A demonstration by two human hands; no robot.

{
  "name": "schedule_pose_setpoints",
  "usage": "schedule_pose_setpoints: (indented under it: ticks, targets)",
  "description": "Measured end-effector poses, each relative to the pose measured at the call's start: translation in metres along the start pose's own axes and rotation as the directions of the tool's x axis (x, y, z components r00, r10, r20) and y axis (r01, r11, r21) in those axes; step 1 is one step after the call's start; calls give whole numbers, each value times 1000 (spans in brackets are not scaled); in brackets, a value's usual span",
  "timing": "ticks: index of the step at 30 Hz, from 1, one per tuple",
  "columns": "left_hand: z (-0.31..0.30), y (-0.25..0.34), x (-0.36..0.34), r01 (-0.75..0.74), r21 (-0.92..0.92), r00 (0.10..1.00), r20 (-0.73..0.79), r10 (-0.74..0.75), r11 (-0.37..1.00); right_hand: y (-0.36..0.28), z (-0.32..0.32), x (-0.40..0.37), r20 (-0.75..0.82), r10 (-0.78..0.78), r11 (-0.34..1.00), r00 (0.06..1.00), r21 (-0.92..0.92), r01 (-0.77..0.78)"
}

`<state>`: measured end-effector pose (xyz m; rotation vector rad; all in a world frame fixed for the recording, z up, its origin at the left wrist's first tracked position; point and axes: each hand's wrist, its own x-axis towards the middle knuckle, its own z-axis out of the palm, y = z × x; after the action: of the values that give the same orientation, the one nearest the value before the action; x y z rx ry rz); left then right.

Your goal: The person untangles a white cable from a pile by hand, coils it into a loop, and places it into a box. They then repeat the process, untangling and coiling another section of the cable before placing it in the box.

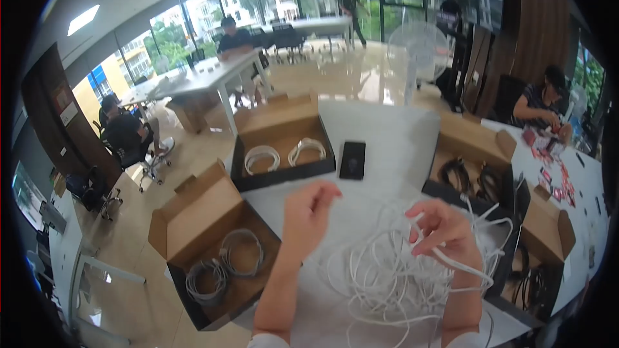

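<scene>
My right hand (446, 232) is closed around a white cable (461, 264), which loops down past the wrist. Below and around that hand spreads a tangled heap of white cables (380, 277) on the white table (380, 122). My left hand (309, 212) is raised to the left of the heap, its fingers curled together; whether anything is pinched in them I cannot make out. Just beyond it stands an open cardboard box (284, 177) with two coiled white cables (262, 160) inside. A black phone-like rectangle (352, 160) lies flat beside that box.
At the left an open box (206, 322) holds coiled grey cables (242, 252). Two more open boxes on the right, one farther (474, 145) and one nearer (545, 222), contain dark cables (454, 177). A person (541, 106) sits at the right; a standing fan (418, 48) is behind the table.
</scene>
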<state>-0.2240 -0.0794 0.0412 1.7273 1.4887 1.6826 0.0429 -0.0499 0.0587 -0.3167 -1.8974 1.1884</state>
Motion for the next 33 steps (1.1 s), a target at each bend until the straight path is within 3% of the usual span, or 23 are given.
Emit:
schedule_pose_setpoints:
  ticks: [2, 5, 8, 11, 14, 17, 20, 23, 27, 30, 33]
  targets:
    - [-3, 0, 5, 27, -90, 992, -123, -38, 996, 0, -1, -2, 9, -27, 999, 1000, 38, 27]
    - [-9, -1, 7, 51, -70, 975, -210, -65, 996, -3, -5, 1, 3, -52, 989, 999, 137, 51]
    - [-10, -9, 11, 89, -203, 951, -275, -144, 975, 7, -7, 4, -25, -133, 961, 991, 240, 135]
    - [-9, -17, 14, 104, -208, 941, -297, -164, 973, 13, -13, 3, -54, -123, 952, 991, 276, 134]
    - [-11, -20, 13, 160, -123, 969, -168, -180, 979, 16, -11, 3, -174, -44, 957, 984, 274, 91]
    - [-15, -5, 10, 226, 222, 963, 96, -252, 948, 25, -14, 4, -309, -32, 981, 951, 172, 89]
    - [3, -5, 4, -193, 486, 981, 109, 160, 852, 23, -16, 5, -386, 211, 946, 898, 311, -89]
    - [30, 20, 2, -323, 593, 926, 36, 376, 738, 33, -17, 9, -339, 355, 896, 871, 389, -214]
    - [52, 27, -14, -279, 198, 943, 243, 228, 940, 40, -14, 8, -280, 401, 878, 872, 389, -279]
    - [63, 23, -20, -77, 130, 936, 351, 27, 988, 33, -11, 11, -305, 400, 887, 864, 368, -280]
    - [70, 11, -22, 15, 17, 882, 471, -21, 1000, 32, -9, 14, -348, 371, 894, 861, 385, -229]
